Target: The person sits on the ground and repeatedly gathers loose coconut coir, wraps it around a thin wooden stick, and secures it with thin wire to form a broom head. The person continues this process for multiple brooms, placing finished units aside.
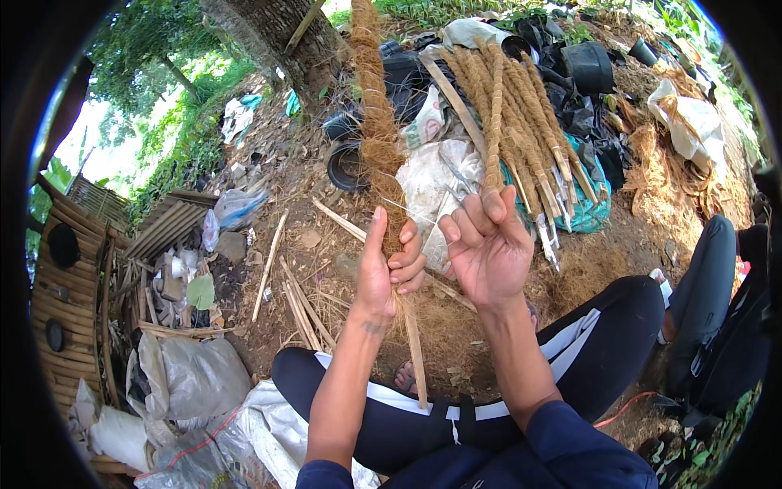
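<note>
A pole wrapped in brown coconut fibre (380, 134) stands up before me, leaning slightly. Its bare wooden end (415, 360) comes down to my lap. My left hand (391, 266) grips the wrapped part near its lower end, fingers curled around the fibre. From the pole a thin white string (410, 211) runs across to my right hand (489, 250), which holds it in curled fingers to the right of the pole. The string looks taut. White turns of it show higher up on the fibre.
Several fibre-wrapped poles (525, 122) lie piled on sacks ahead. Loose fibre (650, 159) is heaped at right, near another person's leg (702, 275). Wooden sticks (299, 305) lie on the ground at left. Black pots (348, 165) and a tree trunk (275, 36) stand beyond.
</note>
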Tool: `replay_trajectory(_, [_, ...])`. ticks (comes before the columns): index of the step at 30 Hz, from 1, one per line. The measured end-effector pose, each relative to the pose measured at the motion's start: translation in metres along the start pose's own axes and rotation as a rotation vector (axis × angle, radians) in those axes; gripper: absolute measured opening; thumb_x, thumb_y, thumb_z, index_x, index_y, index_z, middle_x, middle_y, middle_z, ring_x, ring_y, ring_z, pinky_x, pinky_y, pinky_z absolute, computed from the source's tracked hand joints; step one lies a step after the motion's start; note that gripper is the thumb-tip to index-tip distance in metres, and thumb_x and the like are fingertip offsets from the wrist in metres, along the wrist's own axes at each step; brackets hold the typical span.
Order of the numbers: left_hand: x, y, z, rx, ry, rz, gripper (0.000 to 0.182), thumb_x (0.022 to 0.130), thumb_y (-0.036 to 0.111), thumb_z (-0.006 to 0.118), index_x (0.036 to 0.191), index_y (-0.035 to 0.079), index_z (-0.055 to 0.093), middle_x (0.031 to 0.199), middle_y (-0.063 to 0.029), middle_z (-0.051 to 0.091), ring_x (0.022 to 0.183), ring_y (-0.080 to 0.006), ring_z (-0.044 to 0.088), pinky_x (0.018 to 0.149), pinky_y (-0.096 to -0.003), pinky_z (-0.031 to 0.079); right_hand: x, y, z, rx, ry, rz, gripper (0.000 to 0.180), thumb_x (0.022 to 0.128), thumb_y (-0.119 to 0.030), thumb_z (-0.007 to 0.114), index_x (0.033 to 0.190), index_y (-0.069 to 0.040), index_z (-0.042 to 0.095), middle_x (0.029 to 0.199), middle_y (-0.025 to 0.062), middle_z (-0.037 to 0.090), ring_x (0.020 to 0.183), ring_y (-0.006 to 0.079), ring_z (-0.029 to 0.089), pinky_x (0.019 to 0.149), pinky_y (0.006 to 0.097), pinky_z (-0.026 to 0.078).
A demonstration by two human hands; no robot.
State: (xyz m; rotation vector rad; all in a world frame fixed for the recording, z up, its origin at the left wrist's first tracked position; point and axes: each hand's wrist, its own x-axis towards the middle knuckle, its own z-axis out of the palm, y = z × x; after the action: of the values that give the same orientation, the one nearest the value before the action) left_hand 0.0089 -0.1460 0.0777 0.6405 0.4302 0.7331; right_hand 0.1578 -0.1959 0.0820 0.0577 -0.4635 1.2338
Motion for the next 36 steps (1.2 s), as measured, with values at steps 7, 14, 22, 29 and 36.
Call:
replay_trajectory(7, [-0.011,-0.001,0.003,-0.180,-0.192,-0.118,0.054,0.107,0.061,0.039,0.085,0.013,0.044,0.058,0.0075,0.028,0.042,-0.0033,0.023,0.036,-0.0222,0.019,0.011,-0.014,-0.009,-0.118,0.156,0.160,0.038,0.112,-0.037,0.046,0.096,-0.006,0.060,0.067,-0.0081,0.026,0.056,0.0063,0.023,0.060,0.0264,0.031])
replay_trajectory(14, [-0.013,-0.008,-0.004,-0.273,-0.352,-0.220,0.057,0.104,0.066,0.041,0.082,0.014,0.040,0.056,0.0075,0.027,0.041,-0.0039,0.022,0.037,-0.0230,0.016,0.020,-0.016,-0.022,-0.132,0.108,0.303,0.032,0.112,-0.032,0.048,0.103,-0.005,0.062,0.069,-0.0088,0.026,0.056,0.0055,0.024,0.057,0.0246,0.029])
replay_trajectory(22, [-0.014,-0.012,-0.010,-0.376,-0.507,-0.337,0.064,0.095,0.076,0.048,0.075,0.016,0.037,0.052,0.0087,0.024,0.039,-0.0044,0.015,0.036,-0.0243,0.012,0.020,-0.008,-0.025,-0.321,-0.063,0.328,0.045,0.092,-0.028,0.081,0.122,0.001,0.063,0.078,-0.0098,0.043,0.069,0.0024,0.041,0.064,0.0234,0.040])
replay_trajectory(29, [-0.017,-0.015,-0.005,-0.325,-0.516,-0.360,0.065,0.095,0.073,0.051,0.067,0.019,0.028,0.047,0.0082,0.019,0.035,-0.0058,0.010,0.029,-0.0254,0.010,0.030,-0.012,-0.025,-0.639,-0.284,0.512,0.041,0.090,-0.020,0.084,0.117,0.004,0.065,0.077,-0.0107,0.048,0.072,-0.0007,0.044,0.063,0.0191,0.036])
replay_trajectory(36, [-0.020,-0.017,-0.002,-0.320,-0.550,-0.411,0.067,0.092,0.077,0.053,0.074,0.015,0.038,0.053,0.0076,0.024,0.040,-0.0063,0.017,0.036,-0.0260,0.018,0.035,-0.030,-0.020,-0.730,-0.536,0.606,0.041,0.099,-0.036,0.073,0.076,-0.006,0.056,0.070,-0.0107,0.042,0.066,0.0010,0.033,0.055,0.0260,0.026])
